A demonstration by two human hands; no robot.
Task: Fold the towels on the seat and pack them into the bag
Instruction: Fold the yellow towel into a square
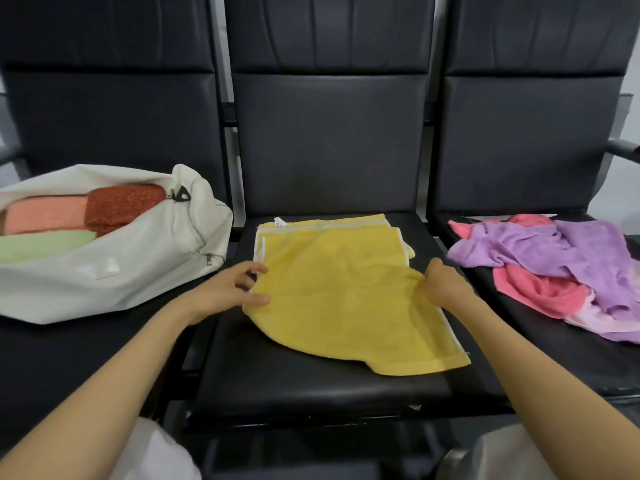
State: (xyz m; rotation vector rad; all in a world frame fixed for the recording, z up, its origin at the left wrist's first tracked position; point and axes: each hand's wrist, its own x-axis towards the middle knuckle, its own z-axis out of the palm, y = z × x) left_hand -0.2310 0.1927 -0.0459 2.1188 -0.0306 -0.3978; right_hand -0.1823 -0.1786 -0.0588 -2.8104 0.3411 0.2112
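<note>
L-hand grip (232, 292) apparently pinches, R-hand grip (446, 284) clutches yellow towel (346, 299) edges on seat (311, 382).

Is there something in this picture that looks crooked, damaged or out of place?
The yellow towel on the middle seat is folded crookedly: its edges do not line up. Purple and pink towels lie crumpled on the right seat.
</note>
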